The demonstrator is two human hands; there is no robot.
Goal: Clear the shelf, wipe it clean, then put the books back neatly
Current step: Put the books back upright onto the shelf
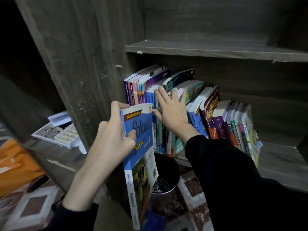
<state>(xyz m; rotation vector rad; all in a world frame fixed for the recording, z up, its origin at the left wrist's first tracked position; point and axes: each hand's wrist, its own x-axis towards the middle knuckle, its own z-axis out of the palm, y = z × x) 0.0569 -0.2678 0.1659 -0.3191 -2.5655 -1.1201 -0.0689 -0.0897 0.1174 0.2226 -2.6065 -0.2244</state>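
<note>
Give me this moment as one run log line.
left hand: grips blue Fokus book | right hand: open, on shelved books | shelf: not yet cleared

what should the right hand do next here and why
Probably curl the right hand round the few books under its fingers and pull them out. It lies open on the row of books, the shelf is far from cleared, and the left hand already grips the Fokus book and Biologi book.

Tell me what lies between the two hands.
Head view: the blue Fokus book, held by the left hand, lies there, its top corner beside the thumb of the right hand, which rests on the shelved books.
</note>
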